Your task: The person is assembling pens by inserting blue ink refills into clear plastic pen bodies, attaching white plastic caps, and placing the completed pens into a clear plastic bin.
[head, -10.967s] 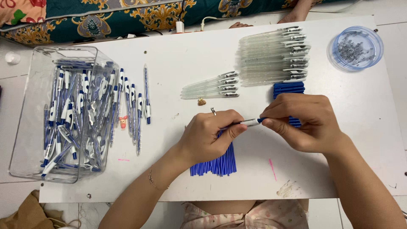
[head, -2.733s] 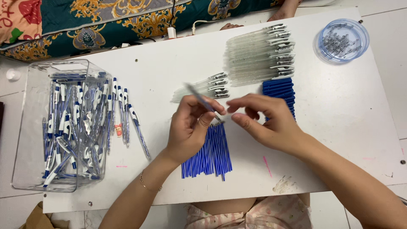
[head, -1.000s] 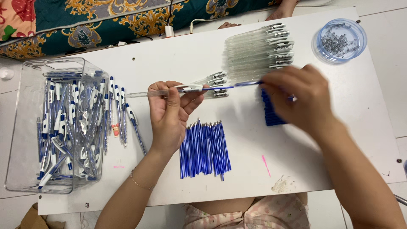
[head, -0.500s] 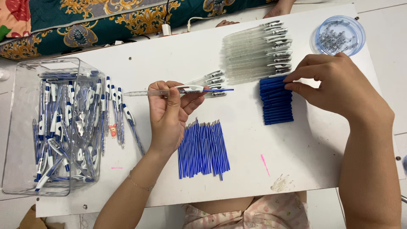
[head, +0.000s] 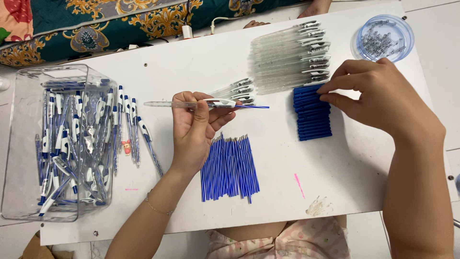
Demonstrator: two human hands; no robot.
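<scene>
The left hand [head: 196, 125] was closed around a clear pen tube [head: 191, 103]. The thumb and fingers pinched it near the middle, and it lay flat, pointing left and right. A thin blue ink stick [head: 249, 106] poked out of its right end. The hand hung over the white table [head: 158, 67], just above a pile of blue ink sticks [head: 230, 167] that lay side by side near the front edge.

The right hand [head: 378, 100] was half open with the fingers bent. Its fingertips [head: 330, 91] touched the top of a stack of blue pen caps [head: 312, 115]. I could not tell if it had picked one up. The stack sat to the right of the held pen, well apart from it.

Just behind the caps lay a big row of clear pen tubes [head: 287, 60] with grey and white clips. A few more clear tubes [head: 237, 90] lay right beside the left hand's fingers. In the far right corner stood a round blue dish [head: 357, 45] with small metal springs [head: 383, 41] in it.

On the left side of the table sat a clear plastic box [head: 28, 144] full of finished blue and white pens [head: 72, 148]. Some more finished pens [head: 129, 124] lay on the table beside the box. Behind the table was a green cloth with gold flowers [head: 96, 24]. A marker-pink line [head: 299, 186] was on the table near the front.
</scene>
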